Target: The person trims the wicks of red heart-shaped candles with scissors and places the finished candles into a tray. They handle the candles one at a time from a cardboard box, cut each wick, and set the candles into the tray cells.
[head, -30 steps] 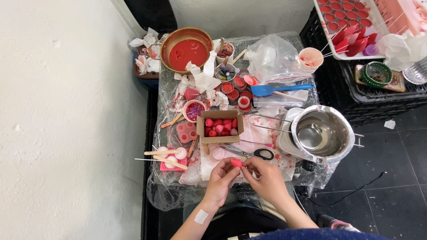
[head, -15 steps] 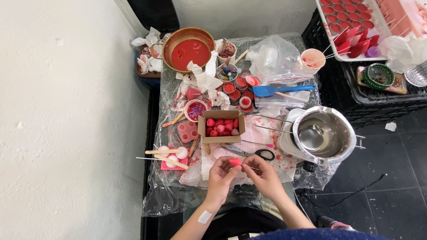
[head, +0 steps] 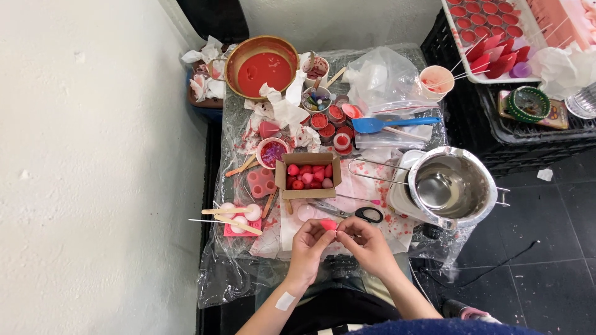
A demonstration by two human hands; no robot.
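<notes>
Pink-red and small, the wax piece (head: 329, 224) sits pinched between the fingertips of both hands at the near edge of the surface (head: 231, 124), which is draped in clear plastic sheet. The left hand (head: 308, 244) closes on it from the left; the right hand (head: 367, 243) closes on it from the right, and a thin pale stick appears to run from the piece toward the right fingers (too fine to confirm). Compared with a second ago the two hands have barely shifted and the piece has stayed at the same spot, which suggests fine fingertip work on it is under way, not a transfer.

Just beyond the hands lie black-handled scissors (head: 358, 214), and past them an open cardboard box (head: 308, 177), rectangular and brown with flaps spread, holding more red and pink pieces. Left of the box is a pink mould (head: 260, 182). At the far end stands a round bowl of red wax (head: 262, 62). To the right a shiny metal pot (head: 451, 186) rests near a blue spatula (head: 392, 124) and a crumpled clear bag (head: 379, 80). A white tray of red cups (head: 490, 31) sits off the surface, upper right.
</notes>
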